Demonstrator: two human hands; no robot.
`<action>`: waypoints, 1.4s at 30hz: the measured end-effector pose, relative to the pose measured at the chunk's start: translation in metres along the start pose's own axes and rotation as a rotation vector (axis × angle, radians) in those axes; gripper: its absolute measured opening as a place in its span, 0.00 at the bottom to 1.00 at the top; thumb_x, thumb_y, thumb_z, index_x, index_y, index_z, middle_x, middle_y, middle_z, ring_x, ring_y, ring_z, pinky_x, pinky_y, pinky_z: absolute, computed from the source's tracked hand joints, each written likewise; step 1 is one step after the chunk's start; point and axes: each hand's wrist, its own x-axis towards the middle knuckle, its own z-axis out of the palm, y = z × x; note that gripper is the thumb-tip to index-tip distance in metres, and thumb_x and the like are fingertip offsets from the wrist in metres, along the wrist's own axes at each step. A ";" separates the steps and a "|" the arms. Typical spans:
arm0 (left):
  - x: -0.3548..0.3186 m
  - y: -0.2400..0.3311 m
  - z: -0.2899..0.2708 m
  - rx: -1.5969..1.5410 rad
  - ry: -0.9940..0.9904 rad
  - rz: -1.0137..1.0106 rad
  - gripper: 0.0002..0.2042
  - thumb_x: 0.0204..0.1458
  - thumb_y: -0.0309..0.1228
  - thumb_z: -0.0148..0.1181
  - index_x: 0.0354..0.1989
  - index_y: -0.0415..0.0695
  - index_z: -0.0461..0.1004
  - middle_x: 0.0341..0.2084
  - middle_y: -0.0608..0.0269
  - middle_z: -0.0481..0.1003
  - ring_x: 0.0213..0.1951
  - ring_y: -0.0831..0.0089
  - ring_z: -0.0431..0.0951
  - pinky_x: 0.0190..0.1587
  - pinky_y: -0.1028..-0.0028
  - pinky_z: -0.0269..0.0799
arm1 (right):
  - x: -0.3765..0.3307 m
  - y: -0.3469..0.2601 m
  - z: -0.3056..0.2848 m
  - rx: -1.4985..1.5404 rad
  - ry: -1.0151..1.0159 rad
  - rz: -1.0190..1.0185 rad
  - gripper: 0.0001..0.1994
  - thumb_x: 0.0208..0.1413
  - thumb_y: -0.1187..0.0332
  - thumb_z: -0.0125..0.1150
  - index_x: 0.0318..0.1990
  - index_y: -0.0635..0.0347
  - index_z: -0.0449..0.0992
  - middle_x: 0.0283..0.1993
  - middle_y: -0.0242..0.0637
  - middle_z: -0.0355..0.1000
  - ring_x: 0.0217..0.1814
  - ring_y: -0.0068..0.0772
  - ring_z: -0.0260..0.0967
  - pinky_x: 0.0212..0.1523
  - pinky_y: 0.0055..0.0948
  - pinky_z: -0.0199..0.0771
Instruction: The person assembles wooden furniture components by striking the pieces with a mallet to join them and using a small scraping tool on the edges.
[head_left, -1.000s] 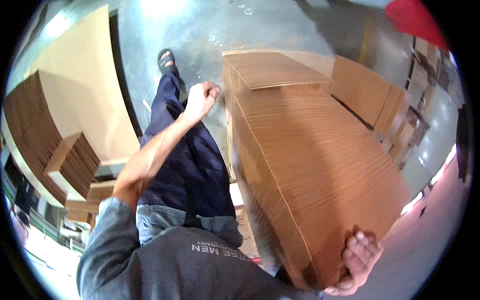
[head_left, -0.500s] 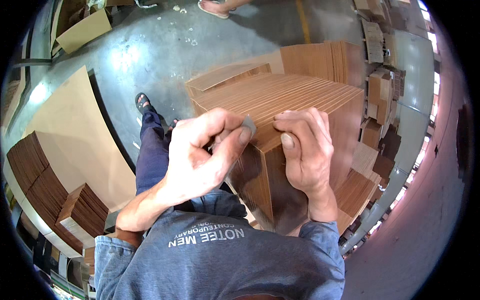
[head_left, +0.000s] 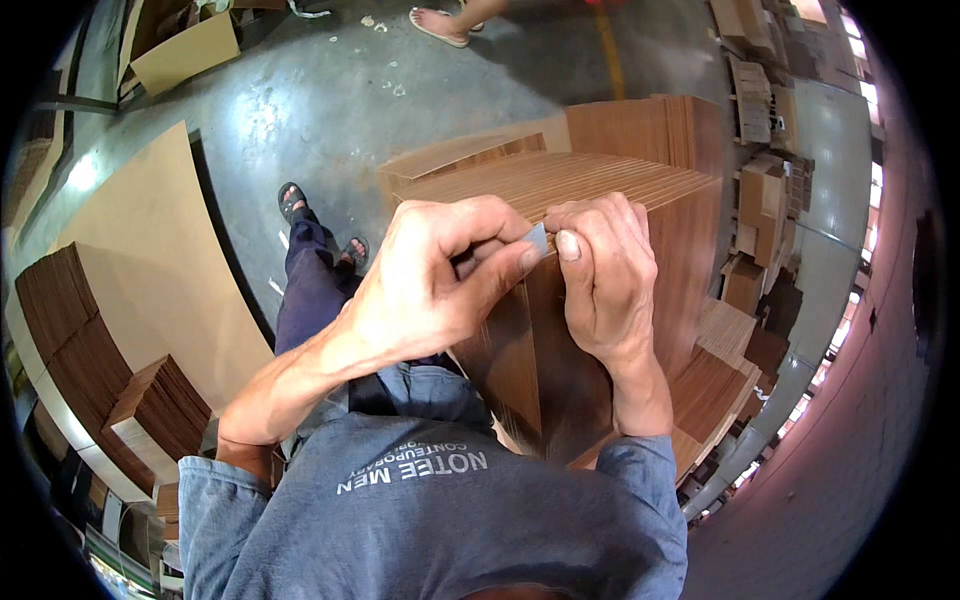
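Pinched between thumb and forefinger, a small flat grey piece (head_left: 538,240), blade-like in shape, is in my left hand (head_left: 440,265). It is close to the near upper edge of a stack of brown wood-grain boards (head_left: 620,178). My right hand (head_left: 608,265) has its fingers curled over that same edge, with the thumb pressed against the near board, just right of the grey piece. The boards stand upright side by side, their thin edges facing up. My fingers hide the exact spot where the grey piece meets the edge.
More wood-grain boards (head_left: 630,130) stand behind the stack. On the left are a large pale sheet (head_left: 150,260) and piles of brown boards (head_left: 70,310). An open carton (head_left: 185,58) sits far left. Another person's sandalled foot (head_left: 440,27) is at the top. Cartons (head_left: 762,200) line the right.
My left hand has moved right and slightly up with the grey piece, closer to my right hand. The right hand has shifted slightly up. The other person's foot has moved a little.
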 end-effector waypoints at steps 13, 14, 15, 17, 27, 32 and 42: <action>0.003 -0.002 -0.001 -0.148 -0.003 -0.089 0.09 0.57 0.30 0.61 0.36 0.35 0.78 0.23 0.76 0.71 0.26 0.89 0.64 0.27 0.83 0.60 | -0.004 0.000 0.006 -0.038 0.045 -0.035 0.03 0.56 0.74 0.55 0.31 0.62 0.71 0.30 0.42 0.69 0.33 0.46 0.65 0.39 0.40 0.61; 0.002 -0.002 0.000 -0.136 -0.004 -0.096 0.09 0.57 0.30 0.61 0.36 0.35 0.78 0.22 0.76 0.71 0.26 0.89 0.64 0.27 0.83 0.60 | -0.005 0.000 0.006 -0.047 0.042 -0.032 0.03 0.56 0.74 0.55 0.31 0.62 0.71 0.30 0.42 0.69 0.34 0.46 0.65 0.39 0.40 0.62; 0.002 -0.002 0.000 -0.124 -0.005 -0.101 0.09 0.57 0.30 0.61 0.35 0.34 0.78 0.22 0.76 0.71 0.26 0.89 0.64 0.27 0.83 0.60 | -0.005 0.000 0.005 -0.056 0.039 -0.029 0.03 0.57 0.74 0.55 0.31 0.62 0.71 0.30 0.42 0.69 0.34 0.46 0.65 0.39 0.40 0.62; 0.001 -0.004 -0.001 -0.080 0.011 -0.103 0.09 0.57 0.29 0.61 0.35 0.34 0.77 0.21 0.75 0.70 0.26 0.88 0.64 0.27 0.82 0.60 | -0.002 -0.001 0.004 -0.056 0.038 -0.029 0.03 0.57 0.74 0.55 0.31 0.63 0.71 0.30 0.42 0.69 0.34 0.46 0.65 0.39 0.40 0.62; 0.000 -0.020 0.004 -0.163 0.081 -0.079 0.10 0.59 0.31 0.61 0.38 0.34 0.77 0.24 0.73 0.73 0.27 0.87 0.66 0.29 0.82 0.63 | -0.006 -0.001 0.004 -0.044 0.035 -0.014 0.03 0.57 0.74 0.55 0.31 0.63 0.72 0.31 0.43 0.70 0.34 0.47 0.66 0.41 0.40 0.63; 0.005 -0.007 -0.002 -0.136 -0.039 -0.130 0.09 0.58 0.31 0.62 0.35 0.35 0.77 0.23 0.75 0.71 0.27 0.88 0.65 0.28 0.82 0.62 | -0.003 -0.001 0.001 -0.056 0.008 -0.016 0.03 0.57 0.74 0.54 0.32 0.63 0.72 0.31 0.43 0.70 0.35 0.47 0.66 0.41 0.40 0.63; 0.021 -0.015 -0.016 -0.060 -0.078 -0.139 0.11 0.57 0.32 0.62 0.31 0.34 0.75 0.21 0.72 0.70 0.26 0.85 0.64 0.29 0.79 0.62 | -0.005 0.002 0.004 -0.001 0.019 -0.020 0.07 0.61 0.69 0.53 0.34 0.63 0.72 0.34 0.42 0.72 0.35 0.44 0.68 0.42 0.39 0.63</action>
